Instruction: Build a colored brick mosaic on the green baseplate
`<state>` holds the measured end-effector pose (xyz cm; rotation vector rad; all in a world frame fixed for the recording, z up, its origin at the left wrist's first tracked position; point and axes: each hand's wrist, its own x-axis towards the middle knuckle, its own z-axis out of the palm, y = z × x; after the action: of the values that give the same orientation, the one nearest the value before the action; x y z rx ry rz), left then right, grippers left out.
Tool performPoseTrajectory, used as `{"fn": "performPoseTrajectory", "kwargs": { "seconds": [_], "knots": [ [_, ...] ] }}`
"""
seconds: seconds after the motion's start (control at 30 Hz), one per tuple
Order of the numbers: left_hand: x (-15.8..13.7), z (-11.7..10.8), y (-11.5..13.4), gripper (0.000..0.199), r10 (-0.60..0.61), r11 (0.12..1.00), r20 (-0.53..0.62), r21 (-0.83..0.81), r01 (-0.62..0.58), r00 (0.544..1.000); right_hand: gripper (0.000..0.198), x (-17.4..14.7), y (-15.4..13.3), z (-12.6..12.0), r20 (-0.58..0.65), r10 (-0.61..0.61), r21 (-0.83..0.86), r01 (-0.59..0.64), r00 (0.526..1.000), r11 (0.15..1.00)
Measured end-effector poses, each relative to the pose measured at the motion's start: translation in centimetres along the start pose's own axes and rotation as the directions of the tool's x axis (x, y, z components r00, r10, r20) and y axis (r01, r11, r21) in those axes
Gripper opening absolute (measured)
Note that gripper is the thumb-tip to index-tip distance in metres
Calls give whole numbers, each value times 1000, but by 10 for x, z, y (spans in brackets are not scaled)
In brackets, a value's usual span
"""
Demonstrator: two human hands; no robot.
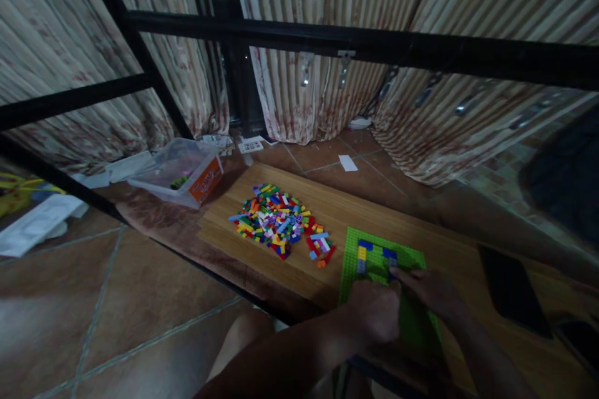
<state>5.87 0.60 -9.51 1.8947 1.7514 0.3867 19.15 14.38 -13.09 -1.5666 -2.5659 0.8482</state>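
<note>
Head view, clock directions taken from the baseplate's centre. A green baseplate [375, 271] is lying on the wooden bench [337, 215], carrying a yellow brick [362, 253] and blue bricks [365, 244] toward eleven o'clock. The left hand [377, 308] is resting over it with fingers curling inward; the right hand [430, 290] is pointing in from three o'clock, fingertips meeting near a blue-grey stack. Whether either hand's fingers are gripping a brick cannot be told. A mixed brick pile [276, 221] is lying at ten o'clock, a clear bin [161, 191] standing beyond.
</note>
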Motion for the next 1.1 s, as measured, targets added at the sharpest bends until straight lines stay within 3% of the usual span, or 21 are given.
{"fn": "performPoseTrajectory", "kwargs": {
  "seconds": [0.13, 0.23, 0.33, 0.43, 0.53, 0.63, 0.73, 0.83, 0.93, 1.0, 1.1],
  "knots": [
    [2, -17, -3, 33, -69, 994, -106, -96, 58, 992, 52, -6, 0, -7, 102, 129, -5, -129, 986, 992],
    [1, -30, -4, 32, -130, 967, -286, -249, 57, 949, 50, -19, -14, -11, 19, 208, 54, -209, 978, 976],
    [-1, -45, -10, 31, -239, 897, -437, -442, 25, 867, 45, -34, -50, -2, -119, 102, 100, -90, 988, 991],
    [-5, -68, -30, 29, -335, 785, -593, -606, -131, 733, 37, -45, -100, 22, -192, -161, 173, 195, 968, 965],
    [-15, -98, -64, 26, -509, 639, -676, -712, -293, 534, 33, -44, -143, 54, -220, -350, 79, 374, 911, 924],
    [-33, -125, -98, 19, -674, 552, -662, -746, -374, 326, 35, -36, -166, 78, -282, -408, -109, 394, 868, 913],
    [-48, -139, -116, 15, -748, 479, -612, -765, -430, 257, 31, -29, -177, 92, -298, -405, -216, 352, 864, 911],
    [-52, -140, -120, 16, -762, 452, -586, -786, -423, 276, 23, -26, -182, 101, -314, -370, -190, 324, 875, 927],
    [-50, -136, -122, 21, -738, 487, -574, -817, -309, 355, 20, -24, -183, 104, -328, -321, -14, 336, 888, 942],
    [-50, -132, -125, 24, -693, 539, -562, -820, -194, 451, 20, -23, -183, 101, -330, -243, 254, 334, 912, 908],
    [-54, -127, -125, 25, -538, 633, -505, -771, -72, 675, 27, -24, -182, 86, -244, -76, 711, 232, 967, 664]
  ]
}}
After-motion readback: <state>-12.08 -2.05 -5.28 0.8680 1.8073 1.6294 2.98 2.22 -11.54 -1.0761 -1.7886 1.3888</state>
